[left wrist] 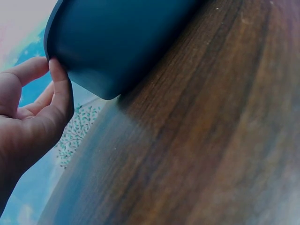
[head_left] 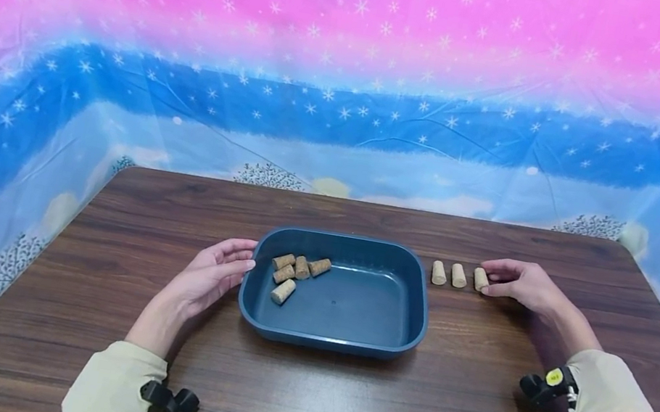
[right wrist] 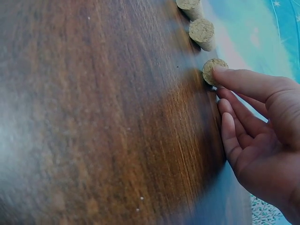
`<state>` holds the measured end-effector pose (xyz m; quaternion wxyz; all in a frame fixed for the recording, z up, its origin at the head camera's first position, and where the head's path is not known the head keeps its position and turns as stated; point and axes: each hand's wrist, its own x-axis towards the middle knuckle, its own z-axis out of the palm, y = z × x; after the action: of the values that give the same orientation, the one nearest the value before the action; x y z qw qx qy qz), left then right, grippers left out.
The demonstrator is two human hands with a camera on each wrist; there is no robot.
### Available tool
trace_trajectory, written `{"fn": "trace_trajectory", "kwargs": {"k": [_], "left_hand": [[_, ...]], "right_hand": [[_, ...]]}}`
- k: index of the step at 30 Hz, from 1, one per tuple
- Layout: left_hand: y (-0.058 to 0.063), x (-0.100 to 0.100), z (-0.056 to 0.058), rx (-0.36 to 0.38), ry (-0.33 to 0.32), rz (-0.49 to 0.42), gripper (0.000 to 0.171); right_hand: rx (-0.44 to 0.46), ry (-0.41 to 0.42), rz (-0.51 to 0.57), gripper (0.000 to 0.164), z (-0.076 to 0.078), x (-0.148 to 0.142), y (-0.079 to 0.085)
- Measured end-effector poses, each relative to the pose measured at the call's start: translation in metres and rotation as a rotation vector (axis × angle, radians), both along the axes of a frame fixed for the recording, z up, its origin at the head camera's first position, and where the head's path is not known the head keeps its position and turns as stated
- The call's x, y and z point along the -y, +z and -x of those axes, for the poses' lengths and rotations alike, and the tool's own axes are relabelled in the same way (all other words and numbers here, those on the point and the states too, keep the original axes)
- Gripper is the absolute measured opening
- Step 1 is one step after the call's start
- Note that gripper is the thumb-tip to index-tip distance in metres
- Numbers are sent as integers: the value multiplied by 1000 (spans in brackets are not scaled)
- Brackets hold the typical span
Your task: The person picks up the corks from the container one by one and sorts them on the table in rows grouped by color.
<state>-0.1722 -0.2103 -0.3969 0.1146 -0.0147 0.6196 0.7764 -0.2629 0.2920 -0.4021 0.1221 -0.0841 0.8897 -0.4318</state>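
Note:
A dark blue plastic tub point(head_left: 327, 343) stands on the table, with several brown corks and one paler cork point(head_left: 283, 291) at the left of its floor. My left hand point(head_left: 209, 279) holds the tub's left rim, thumb and fingertips meeting at the edge in the left wrist view. To the right of the tub, three pale tapered corks stand in a row. My right hand point(head_left: 522, 284) pinches the rightmost cork point(head_left: 480, 279) between thumb and fingers. In the right wrist view the thumb lies over that cork's round end point(right wrist: 212, 70). The middle cork point(head_left: 458, 276) and left cork point(head_left: 439, 273) are untouched.
The dark wood-grain table point(head_left: 295, 406) has rounded far corners. A pink and blue snowflake-patterned cloth point(head_left: 347, 106) hangs behind it and along both sides. Black mounts are strapped at the left wrist point(head_left: 170, 400) and right wrist point(head_left: 546, 388), over pale sleeves.

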Motion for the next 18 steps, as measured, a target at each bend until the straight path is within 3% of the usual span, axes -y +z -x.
{"fn": "trace_trajectory", "kwargs": {"k": [9, 18], "left_hand": [[-1, 0, 0, 13, -1, 5, 38], [0, 1, -1, 11, 1, 5, 37]], "right_hand": [[25, 30, 71, 65, -1, -8, 0], [-25, -71, 23, 61, -4, 2, 17]]}}
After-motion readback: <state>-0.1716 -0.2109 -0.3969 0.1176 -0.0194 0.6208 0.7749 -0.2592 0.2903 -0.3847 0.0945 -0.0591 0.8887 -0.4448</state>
